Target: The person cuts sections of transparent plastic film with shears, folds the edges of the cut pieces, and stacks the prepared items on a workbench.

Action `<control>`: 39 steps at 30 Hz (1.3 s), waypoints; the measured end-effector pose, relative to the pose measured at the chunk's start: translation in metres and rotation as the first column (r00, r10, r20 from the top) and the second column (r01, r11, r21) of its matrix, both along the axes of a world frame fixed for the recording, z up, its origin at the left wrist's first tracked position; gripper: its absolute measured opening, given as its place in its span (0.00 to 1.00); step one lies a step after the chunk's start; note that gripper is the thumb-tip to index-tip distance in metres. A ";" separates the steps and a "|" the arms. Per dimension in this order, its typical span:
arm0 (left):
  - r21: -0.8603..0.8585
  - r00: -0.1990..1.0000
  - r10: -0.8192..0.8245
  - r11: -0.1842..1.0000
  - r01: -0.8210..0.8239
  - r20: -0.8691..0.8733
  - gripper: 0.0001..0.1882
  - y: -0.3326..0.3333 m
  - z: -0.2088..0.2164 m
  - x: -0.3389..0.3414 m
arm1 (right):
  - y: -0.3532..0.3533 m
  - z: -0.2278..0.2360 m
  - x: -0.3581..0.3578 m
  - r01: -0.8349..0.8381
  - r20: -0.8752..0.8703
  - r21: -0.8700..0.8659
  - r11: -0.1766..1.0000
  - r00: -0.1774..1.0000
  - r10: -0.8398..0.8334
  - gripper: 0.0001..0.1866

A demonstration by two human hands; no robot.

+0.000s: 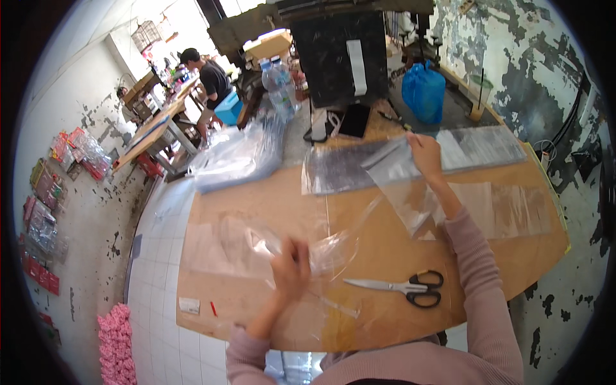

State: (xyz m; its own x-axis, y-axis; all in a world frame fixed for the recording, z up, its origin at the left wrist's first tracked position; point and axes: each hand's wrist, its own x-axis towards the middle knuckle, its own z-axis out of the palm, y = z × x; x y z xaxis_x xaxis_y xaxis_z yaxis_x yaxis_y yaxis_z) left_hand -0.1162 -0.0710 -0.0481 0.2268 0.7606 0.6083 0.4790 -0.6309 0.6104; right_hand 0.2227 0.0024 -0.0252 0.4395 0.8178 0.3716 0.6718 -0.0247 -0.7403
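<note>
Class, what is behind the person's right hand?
Behind the right hand, gripping a clear plastic sheet, flat layers of clear plastic show on either side; whatever the hand masks cannot be seen.

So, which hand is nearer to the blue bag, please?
Right. The right hand is just on the near side of the blue bag; the left hand is farther off, to its left and closer to the person.

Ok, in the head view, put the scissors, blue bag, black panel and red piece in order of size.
Largest to smallest:
1. Black panel
2. Blue bag and scissors, unranked: the bag looks bulkier, the scissors longer
3. Red piece
</note>
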 end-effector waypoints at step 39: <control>-0.346 0.928 -0.191 0.935 0.073 -0.321 0.09 0.066 0.055 0.008 | -0.309 -0.029 0.215 0.471 -0.108 -0.089 0.877 0.871 -0.479 0.26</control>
State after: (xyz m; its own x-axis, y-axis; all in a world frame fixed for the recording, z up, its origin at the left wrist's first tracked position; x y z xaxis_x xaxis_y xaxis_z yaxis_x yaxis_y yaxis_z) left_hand -0.1082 -0.0046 0.0066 0.4883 0.8493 0.2006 0.6218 -0.4999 0.6029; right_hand 0.4380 -0.3066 -0.0540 0.8196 0.5168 0.2473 0.4714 -0.3631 -0.8037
